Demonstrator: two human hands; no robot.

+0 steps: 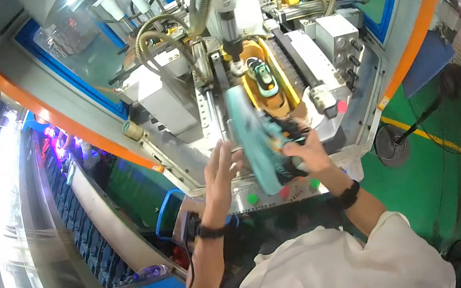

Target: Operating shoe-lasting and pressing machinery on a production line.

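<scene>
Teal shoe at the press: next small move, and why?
Probably bring the left hand onto the teal shoe's sole to steady it. The right hand alone grips the shoe, tilted in front of the machine, while the left is open and just apart from it. Another shoe already sits in the yellow cradle.

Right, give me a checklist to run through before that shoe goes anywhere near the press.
1. Right hand has a grip on the teal rubber-soled shoe: ok.
2. Left hand open beside the sole, not holding: ok.
3. Yellow shoe-shaped mould cradle free: not ok, a small teal piece sits in it.
4. Grey metal press head raised above cradle: ok.
5. Green and red round buttons untouched: ok.
</scene>
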